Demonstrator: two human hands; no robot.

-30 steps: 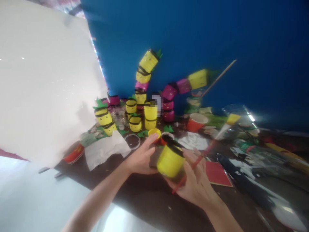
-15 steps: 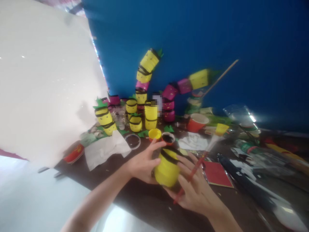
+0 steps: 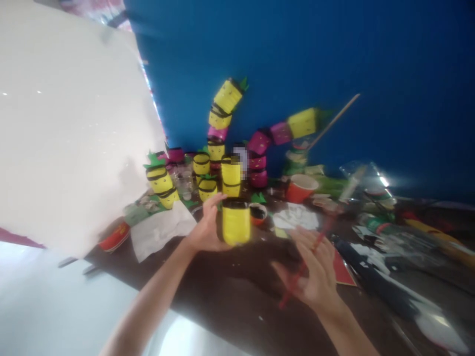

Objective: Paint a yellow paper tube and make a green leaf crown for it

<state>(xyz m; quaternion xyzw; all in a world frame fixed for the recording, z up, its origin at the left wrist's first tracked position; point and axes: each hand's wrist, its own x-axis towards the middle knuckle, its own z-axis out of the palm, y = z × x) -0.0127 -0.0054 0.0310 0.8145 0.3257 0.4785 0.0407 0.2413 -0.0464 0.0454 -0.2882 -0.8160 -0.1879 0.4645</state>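
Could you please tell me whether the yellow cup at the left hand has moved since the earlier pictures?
Yes: the yellow cup has moved left and farther back, judged against the small dark-filled bowl.

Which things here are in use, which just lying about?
In use:
- yellow cylindrical cup with black rim, in left hand
- long red-handled brush, in right hand
- small orange-red pot, black inside, probably

Seemingly lying about:
- flat white sheet
- crumpled white paper

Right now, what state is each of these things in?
Yellow cup: upright, in the left grip
Brush: slanted, in the right grip
Small pot: open, dark inside
Red tub: open, upright
Large sheet: spread out
White paper: crumpled
Stick: slanting upward
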